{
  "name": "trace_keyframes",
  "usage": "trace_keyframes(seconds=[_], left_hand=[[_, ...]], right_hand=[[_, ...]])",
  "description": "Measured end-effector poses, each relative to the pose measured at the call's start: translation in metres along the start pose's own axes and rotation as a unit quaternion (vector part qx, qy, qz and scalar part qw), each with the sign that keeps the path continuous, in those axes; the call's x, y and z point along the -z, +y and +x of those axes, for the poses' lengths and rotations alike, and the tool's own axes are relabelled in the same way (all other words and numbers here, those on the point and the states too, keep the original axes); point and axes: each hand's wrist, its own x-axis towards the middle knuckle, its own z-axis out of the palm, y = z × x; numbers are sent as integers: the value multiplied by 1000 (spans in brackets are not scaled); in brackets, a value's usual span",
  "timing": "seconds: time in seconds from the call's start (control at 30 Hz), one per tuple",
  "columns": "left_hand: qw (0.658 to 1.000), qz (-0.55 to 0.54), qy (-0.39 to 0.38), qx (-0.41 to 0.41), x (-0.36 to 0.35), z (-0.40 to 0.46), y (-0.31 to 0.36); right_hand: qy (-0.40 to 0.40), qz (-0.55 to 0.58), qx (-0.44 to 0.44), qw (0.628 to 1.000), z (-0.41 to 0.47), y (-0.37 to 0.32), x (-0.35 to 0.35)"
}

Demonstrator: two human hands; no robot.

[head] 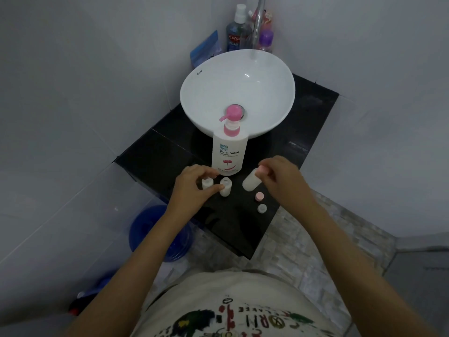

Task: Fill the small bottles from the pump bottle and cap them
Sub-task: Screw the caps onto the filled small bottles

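A white pump bottle (229, 154) with a pink pump stands on the black counter (155, 154) in front of the sink. My left hand (194, 188) pinches a small open white bottle (207, 183); a second open small bottle (225, 187) stands just right of it, touching my thumb. My right hand (281, 177) holds a larger small white bottle (251, 182), tilted, by its pink cap. A loose pink cap (259, 196) and a white cap (262, 208) lie on the counter near my right wrist.
A white bowl sink (238, 93) sits behind the pump bottle, with a tap (258, 23) and several toiletry bottles (237, 32) in the corner. A blue bucket (158, 234) stands on the floor left of the counter. Walls close in on both sides.
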Motion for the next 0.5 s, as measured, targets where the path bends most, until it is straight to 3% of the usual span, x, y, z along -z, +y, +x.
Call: trace_keyframes(seconds=[0.2,0.33,0.5], left_hand=[[976,200,-20,-82,-13,19,-10],[954,279,-50,-99,-22,32,-14],[923,363,-98,-88,-35,42,-22]], right_hand=[[-130,-133,33,982,24,15,-43],[-159,-179,65,969,30,24,-60],[-140,-151,52,977,31,28,-67]])
